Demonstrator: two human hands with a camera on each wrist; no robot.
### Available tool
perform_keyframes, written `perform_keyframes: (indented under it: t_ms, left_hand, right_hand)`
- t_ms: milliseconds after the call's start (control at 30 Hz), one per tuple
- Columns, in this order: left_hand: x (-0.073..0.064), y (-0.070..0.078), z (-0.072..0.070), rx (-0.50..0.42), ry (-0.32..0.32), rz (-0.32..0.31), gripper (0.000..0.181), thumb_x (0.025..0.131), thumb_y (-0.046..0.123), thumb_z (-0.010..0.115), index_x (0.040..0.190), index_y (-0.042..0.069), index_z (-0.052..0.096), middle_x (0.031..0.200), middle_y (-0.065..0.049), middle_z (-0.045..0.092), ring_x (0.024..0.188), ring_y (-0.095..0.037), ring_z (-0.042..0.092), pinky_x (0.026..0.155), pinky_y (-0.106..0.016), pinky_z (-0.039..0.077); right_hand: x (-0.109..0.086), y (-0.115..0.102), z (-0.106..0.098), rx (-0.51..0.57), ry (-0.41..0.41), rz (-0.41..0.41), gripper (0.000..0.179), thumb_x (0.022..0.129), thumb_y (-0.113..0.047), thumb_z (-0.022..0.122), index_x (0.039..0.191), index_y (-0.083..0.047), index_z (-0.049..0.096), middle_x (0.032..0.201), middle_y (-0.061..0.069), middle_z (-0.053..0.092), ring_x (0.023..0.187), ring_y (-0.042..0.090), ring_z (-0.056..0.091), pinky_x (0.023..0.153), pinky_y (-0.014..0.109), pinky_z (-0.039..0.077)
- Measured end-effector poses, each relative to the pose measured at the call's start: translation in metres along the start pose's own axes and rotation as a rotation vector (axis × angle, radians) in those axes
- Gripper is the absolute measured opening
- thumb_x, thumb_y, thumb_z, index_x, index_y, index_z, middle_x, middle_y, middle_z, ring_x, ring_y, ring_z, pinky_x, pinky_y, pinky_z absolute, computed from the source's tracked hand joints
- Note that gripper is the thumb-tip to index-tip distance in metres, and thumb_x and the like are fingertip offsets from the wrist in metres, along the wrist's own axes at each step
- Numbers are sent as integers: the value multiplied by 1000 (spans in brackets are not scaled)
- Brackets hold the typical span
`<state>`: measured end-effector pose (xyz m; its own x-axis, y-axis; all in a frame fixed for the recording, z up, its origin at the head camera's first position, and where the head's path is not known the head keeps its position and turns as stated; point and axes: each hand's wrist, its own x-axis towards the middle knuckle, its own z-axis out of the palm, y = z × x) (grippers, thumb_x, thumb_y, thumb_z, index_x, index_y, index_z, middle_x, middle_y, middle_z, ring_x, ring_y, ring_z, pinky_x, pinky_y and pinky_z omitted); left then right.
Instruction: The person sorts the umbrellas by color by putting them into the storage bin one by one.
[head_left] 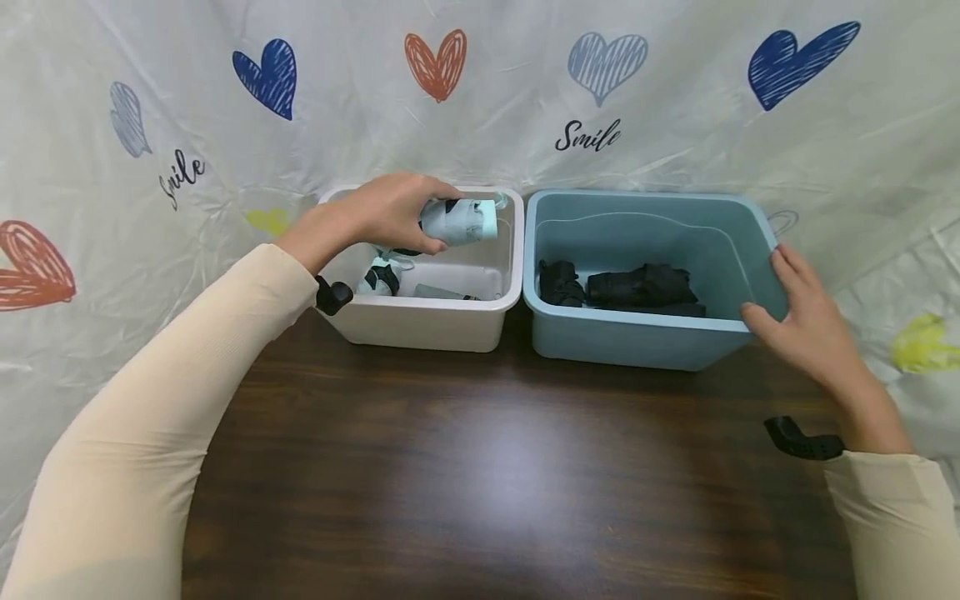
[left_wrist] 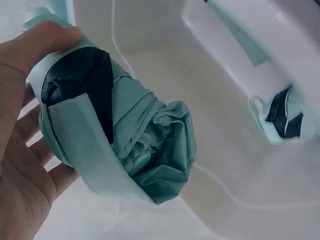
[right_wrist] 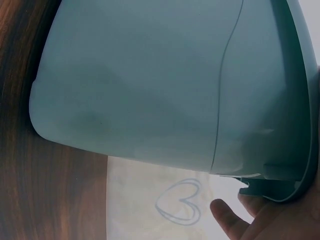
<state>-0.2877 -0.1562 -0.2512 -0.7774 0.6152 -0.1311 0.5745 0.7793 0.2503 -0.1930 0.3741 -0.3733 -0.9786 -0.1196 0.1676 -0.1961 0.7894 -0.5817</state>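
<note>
My left hand [head_left: 397, 212] holds a folded compact umbrella [head_left: 459, 221] over the white bin [head_left: 420, 323]. It is pale blue-green with dark patches. In the left wrist view, the umbrella's gathered cloth [left_wrist: 150, 145] points away from the palm, thumb on one side and fingers behind. A second pale umbrella with black patches [head_left: 381, 277] lies inside the white bin, beside a flat grey-green piece [head_left: 438, 292]. At the right end of the blue bin [head_left: 622, 340], my right hand [head_left: 806, 321] grips the rim, with fingers under the lip in the right wrist view.
Dark folded bundles [head_left: 641, 286] lie at the bottom of the blue bin. Both bins stand side by side on a dark wooden table [head_left: 480, 475], against a pale cloth backdrop [head_left: 495, 108] printed with hearts.
</note>
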Motion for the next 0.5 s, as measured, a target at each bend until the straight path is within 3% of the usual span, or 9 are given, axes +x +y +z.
perform_keyframes:
  t_ms: [100,267,500]
  left_hand:
    - [2,-3,-5,13,-8,-19,70,91,26,79,154,9,54,144,-13,65,114,-30,62,97,-45,53]
    - [-1,-3,-11,51,-3,-57,70,95,25,74,158,9,48,151,-16,60,134,-35,59,112,-53,49]
    - [-23,0,-9,106,37,-107,60,101,33,65,155,12,53,142,-15,63,133,-35,59,110,-56,50]
  right_hand:
    - [2,0,0,1,-7,-10,84,100,-29,52,168,-1,12,179,20,6,162,53,11,125,76,15]
    - [3,-1,-2,10,-7,-16,84,100,-29,52,169,-2,12,179,19,6,163,52,10,125,76,14]
    - [-1,0,-4,21,-12,-9,84,100,-30,51,169,-4,11,180,18,5,162,54,11,123,79,15]
